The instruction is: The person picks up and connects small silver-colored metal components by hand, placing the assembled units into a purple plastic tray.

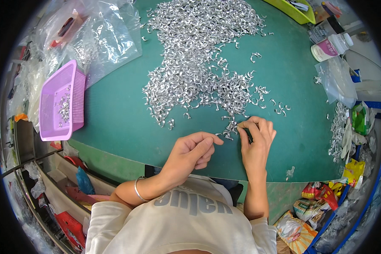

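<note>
A large heap of small silvery curved metal pieces (190,80) spreads over the green table (114,114), with a narrow tail of them reaching toward me. At that tail, my right hand (257,142) has thumb and fingertips pinched on a small curved metal piece (238,127). To its left, my left hand (192,152) is closed, its thumb pressed against the index finger and the other fingers curled in. That index fingertip points at the tail, beside a loose piece. Whatever the curled left fingers hold is hidden.
At left stands a purple plastic basket (78,103) with some metal pieces inside, near clear plastic bags (114,42). A yellow-green tray (298,15) and white bottle (332,46) are at far right. More metal pieces (338,131) lie along the right edge.
</note>
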A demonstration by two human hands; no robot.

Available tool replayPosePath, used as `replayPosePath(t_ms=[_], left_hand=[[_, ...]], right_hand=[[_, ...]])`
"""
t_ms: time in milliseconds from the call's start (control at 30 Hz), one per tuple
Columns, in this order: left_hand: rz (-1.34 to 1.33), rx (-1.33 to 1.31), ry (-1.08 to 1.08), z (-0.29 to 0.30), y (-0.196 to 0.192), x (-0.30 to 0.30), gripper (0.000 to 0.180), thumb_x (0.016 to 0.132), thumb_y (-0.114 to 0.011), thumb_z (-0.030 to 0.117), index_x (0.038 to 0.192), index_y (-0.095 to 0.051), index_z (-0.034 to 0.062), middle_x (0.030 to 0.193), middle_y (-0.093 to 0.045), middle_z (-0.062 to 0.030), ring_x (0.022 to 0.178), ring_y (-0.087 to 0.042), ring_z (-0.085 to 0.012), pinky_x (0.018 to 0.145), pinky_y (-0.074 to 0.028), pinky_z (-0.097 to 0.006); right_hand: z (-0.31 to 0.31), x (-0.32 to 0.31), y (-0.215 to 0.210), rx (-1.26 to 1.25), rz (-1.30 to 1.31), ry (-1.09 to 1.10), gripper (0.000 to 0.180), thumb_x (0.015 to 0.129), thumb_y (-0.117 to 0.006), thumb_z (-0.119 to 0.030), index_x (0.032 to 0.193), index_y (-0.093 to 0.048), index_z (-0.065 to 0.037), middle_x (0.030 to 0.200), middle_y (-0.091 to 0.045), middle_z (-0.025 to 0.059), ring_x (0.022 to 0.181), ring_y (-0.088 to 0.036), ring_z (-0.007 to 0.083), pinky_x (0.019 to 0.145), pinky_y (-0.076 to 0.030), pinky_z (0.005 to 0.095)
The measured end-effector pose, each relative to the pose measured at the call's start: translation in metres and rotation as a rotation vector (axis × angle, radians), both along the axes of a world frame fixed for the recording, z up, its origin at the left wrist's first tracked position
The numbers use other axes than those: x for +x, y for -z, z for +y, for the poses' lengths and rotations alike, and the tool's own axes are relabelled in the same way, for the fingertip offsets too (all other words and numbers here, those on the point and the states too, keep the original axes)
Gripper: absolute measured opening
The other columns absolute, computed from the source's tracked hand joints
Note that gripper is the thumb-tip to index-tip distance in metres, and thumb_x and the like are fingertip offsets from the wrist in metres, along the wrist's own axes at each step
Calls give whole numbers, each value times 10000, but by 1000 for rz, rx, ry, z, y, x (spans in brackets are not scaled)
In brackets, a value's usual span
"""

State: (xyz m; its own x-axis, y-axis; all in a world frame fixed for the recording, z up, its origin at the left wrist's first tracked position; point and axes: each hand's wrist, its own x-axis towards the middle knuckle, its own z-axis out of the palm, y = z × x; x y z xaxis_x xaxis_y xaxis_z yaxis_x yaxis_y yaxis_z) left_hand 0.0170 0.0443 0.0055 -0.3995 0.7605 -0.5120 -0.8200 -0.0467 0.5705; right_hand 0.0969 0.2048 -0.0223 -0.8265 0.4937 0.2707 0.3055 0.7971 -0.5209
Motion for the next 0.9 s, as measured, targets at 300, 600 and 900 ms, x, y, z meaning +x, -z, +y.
replayPosePath(t_ms=[300,600,900], left_hand=[[839,-122,-2,10,-4,5,285,754,-644,16,1029,-572,24,611,-369,77,538,-299,-16,456,-234,-185],[899,-154,-51,6,-18,5,185,702,-675,-4,881,-662,40,576,-327,47,534,-305,-36,463,-241,-205],[750,-112,-83,3,-22,4,143,727,-660,-3,868,-659,20,581,-345,69,529,-305,-13,460,-243,-188]], right_hand=[[-16,14,-31,-455,213,13,142,650,-652,24,745,-564,-33,769,-581,76,741,-519,222,691,-363,297],[-31,18,-46,-795,336,-90,149,681,-649,53,804,-573,16,791,-587,79,760,-516,182,694,-402,269],[-34,17,-48,-1036,401,-142,180,700,-631,91,870,-591,48,828,-588,78,783,-513,158,699,-405,252]])
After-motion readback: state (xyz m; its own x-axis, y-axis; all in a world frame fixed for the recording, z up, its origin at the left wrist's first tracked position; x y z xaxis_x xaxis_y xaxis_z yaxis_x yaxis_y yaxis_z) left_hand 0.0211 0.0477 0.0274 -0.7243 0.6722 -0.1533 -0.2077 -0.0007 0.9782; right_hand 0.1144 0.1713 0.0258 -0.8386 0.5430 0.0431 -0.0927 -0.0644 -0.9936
